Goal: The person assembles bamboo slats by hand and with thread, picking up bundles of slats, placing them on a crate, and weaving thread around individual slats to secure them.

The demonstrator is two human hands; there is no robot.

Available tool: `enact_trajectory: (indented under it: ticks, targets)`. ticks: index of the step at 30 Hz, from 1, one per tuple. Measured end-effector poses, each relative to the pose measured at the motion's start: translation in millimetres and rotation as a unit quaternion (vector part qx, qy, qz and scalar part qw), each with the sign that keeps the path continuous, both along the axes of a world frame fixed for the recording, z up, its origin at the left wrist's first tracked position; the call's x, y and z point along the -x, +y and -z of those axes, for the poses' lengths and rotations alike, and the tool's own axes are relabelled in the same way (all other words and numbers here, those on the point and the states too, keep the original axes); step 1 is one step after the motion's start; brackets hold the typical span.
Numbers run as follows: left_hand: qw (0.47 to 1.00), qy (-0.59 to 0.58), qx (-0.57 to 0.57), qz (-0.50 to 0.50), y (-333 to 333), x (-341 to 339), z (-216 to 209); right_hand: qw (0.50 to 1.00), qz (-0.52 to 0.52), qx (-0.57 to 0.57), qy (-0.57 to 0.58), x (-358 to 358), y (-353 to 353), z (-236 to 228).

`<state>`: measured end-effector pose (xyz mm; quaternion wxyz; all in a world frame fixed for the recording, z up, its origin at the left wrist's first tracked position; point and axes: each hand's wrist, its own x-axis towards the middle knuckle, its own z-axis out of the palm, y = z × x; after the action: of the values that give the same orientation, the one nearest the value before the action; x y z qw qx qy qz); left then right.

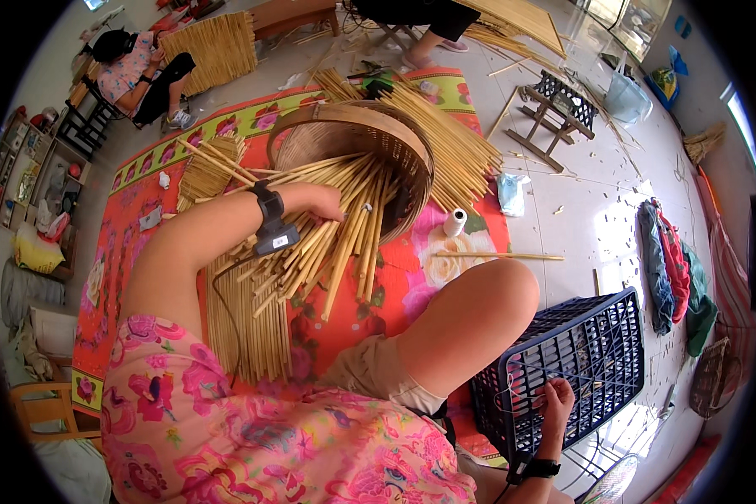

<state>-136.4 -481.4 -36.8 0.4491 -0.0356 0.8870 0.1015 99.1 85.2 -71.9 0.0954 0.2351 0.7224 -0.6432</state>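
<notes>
My left hand [317, 202] reaches over a loose heap of yellow reed stalks [344, 252], its fingers curled down among them. The stalks spill from a tipped woven bamboo basket [353, 122] with a wide rim. At the lower right, my right hand [554, 398] is closed in a pinch beside a dark blue plastic crate [575, 365]. A thin pale thread [512, 391] runs from the crate's near side toward those pinched fingers. Just right of the basket, a white thread spool [454, 222] stands on the red floral mat [311, 336].
Bundled stalks [445, 143] lie behind the basket, and a stalk mat [248, 328] lies by my left arm. A folding stool [554, 118] stands at the far right. Clothes [676, 277] lie on the tiles. Another person [134, 76] sits far left with a stalk panel [208, 52].
</notes>
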Motion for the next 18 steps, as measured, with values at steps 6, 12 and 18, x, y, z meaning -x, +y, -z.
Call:
enact_trajectory:
  ticks: [6, 12, 18]
  targets:
    - [0.941, 0.220, -0.099, 0.238, 31, -24, -3, 1.000, 0.002, 0.001, 0.010, -1, -1, 2]
    - [0.927, 0.078, -0.011, 0.367, 62, -27, -3, 1.000, 0.004, -0.011, 0.010, -1, -1, -2]
    - [0.934, 0.024, 0.026, 0.355, 64, -30, -1, 1.000, -0.002, -0.006, 0.003, -1, 2, 0]
